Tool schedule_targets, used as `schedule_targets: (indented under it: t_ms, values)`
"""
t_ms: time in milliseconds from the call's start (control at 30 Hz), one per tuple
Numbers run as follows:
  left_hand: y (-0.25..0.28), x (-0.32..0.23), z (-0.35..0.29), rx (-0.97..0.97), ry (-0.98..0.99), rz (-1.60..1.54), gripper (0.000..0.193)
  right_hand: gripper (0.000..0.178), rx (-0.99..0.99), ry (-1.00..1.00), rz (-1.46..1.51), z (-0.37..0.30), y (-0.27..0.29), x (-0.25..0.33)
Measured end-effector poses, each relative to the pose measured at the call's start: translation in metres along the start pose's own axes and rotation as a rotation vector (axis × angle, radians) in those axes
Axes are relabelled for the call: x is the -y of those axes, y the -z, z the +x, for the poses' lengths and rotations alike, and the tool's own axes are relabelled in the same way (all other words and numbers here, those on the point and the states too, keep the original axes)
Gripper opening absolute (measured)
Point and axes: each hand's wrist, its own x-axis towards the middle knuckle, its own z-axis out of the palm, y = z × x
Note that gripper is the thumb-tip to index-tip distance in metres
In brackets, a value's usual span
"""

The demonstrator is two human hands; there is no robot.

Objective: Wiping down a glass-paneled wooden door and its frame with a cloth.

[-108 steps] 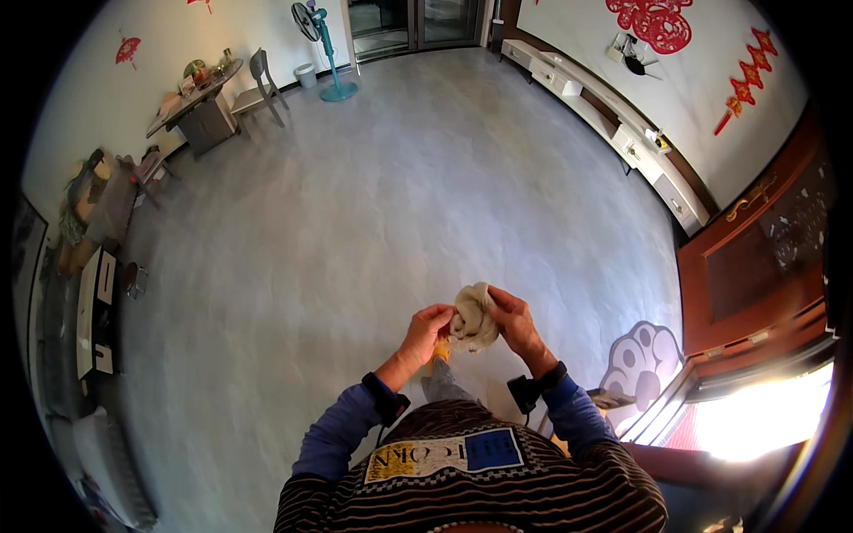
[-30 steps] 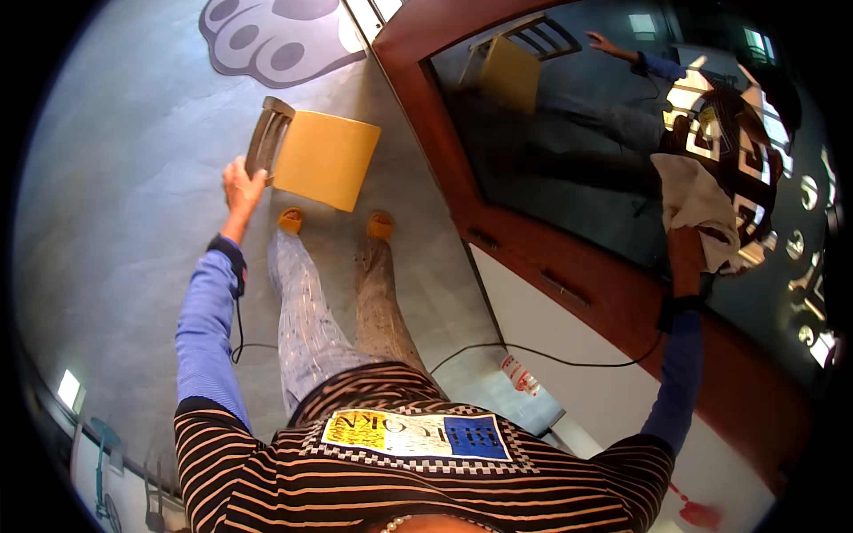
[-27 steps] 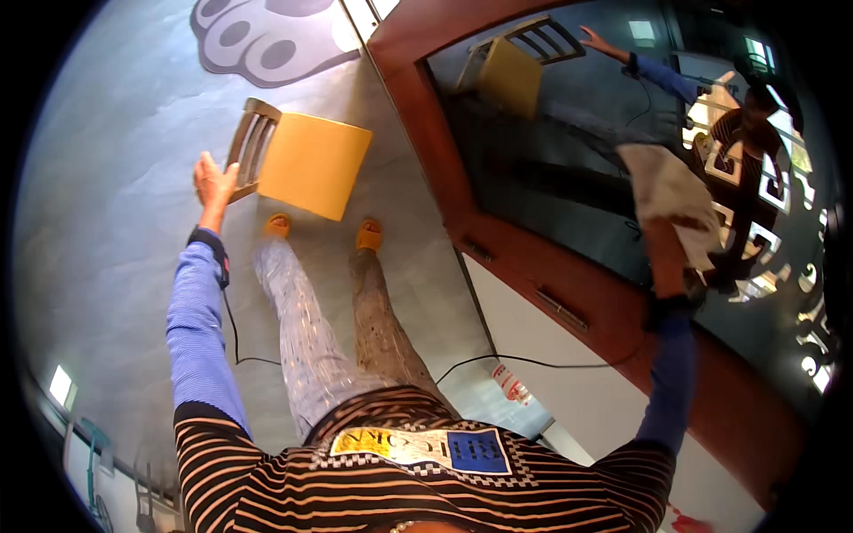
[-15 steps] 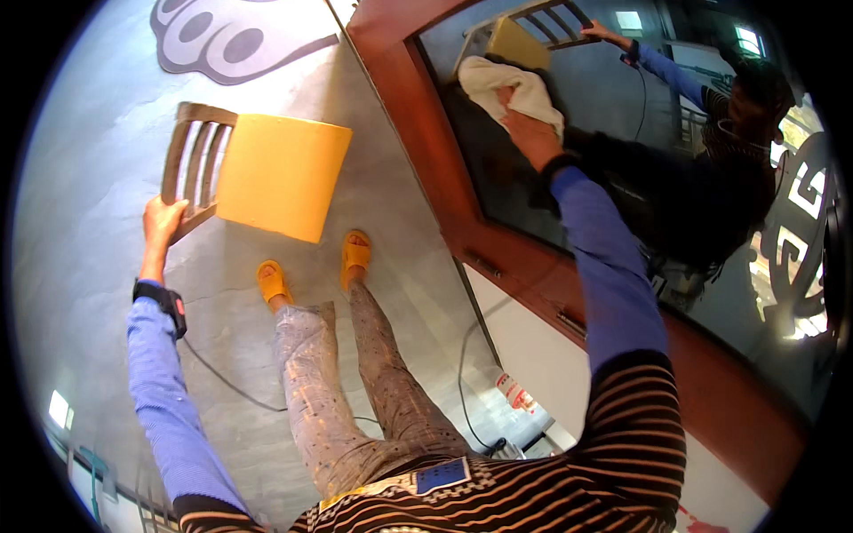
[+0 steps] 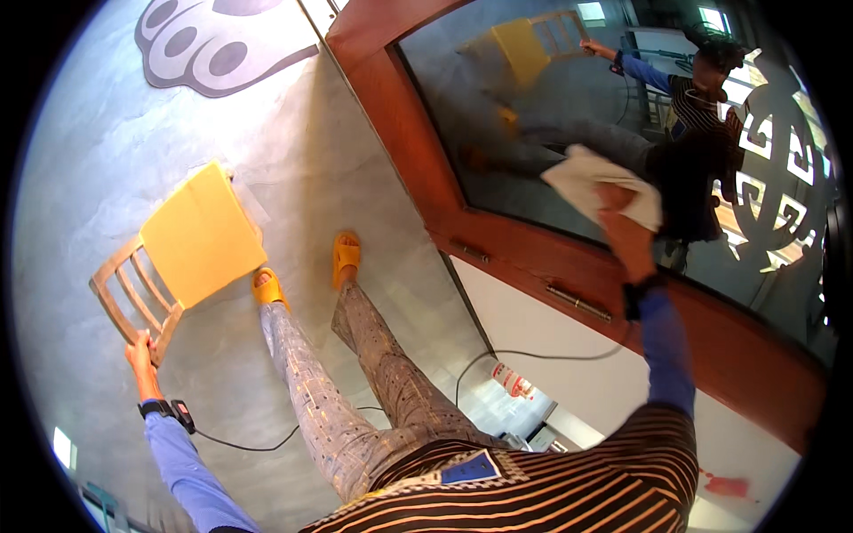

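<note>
Since half a second ago, cloth and right hand have come across the glass toward its hinge side, and the chair has swung round, its backrest now nearer me. My right hand holds the cloth, which spreads past the fingers over the glass; blur hides how each finger sits, and I cannot tell whether the whole cloth touches. My left hand is closed round a corner of the backrest, well out to my left. I cannot tell whether the chair's legs rest on the floor.

Each wrist wears a black band, and a dark cord passes before my trousers. I stand in yellow slippers, the left one just beside the yellow seat's near corner. Around the glass runs the door's red-brown frame, with hinges along its lower edge and a pale wall next to them. Reflected in the glass are the chair and my outstretched left arm; toward its right side is a bright, angular pattern. Beyond the chair, a grey paw-shaped mat lies near the door's far corner.
</note>
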Motion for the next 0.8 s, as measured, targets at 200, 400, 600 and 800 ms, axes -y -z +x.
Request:
schedule_targets:
  t_ms: [200,400,600,800]
  values:
    - [0.059,0.039,-0.010,-0.224,0.060,-0.001,0.020,0.049,-0.127,-0.330,-0.351,-0.024,-0.003,-0.070]
    - [-0.056,-0.074,-0.081,-0.650,-0.154,0.698,0.073,0.041,-0.197,-0.428,-0.351,-0.002,-0.052,-0.056]
    - [-0.104,-0.231,-0.171,-0.006,-0.381,0.195,0.047,0.021,-0.259,-0.201,0.113,-0.014,-0.002,-0.009]
    - [-0.207,-0.388,-0.312,0.527,-0.497,0.199,0.033,0.025,-0.299,-0.210,0.497,-0.021,0.010,-0.017]
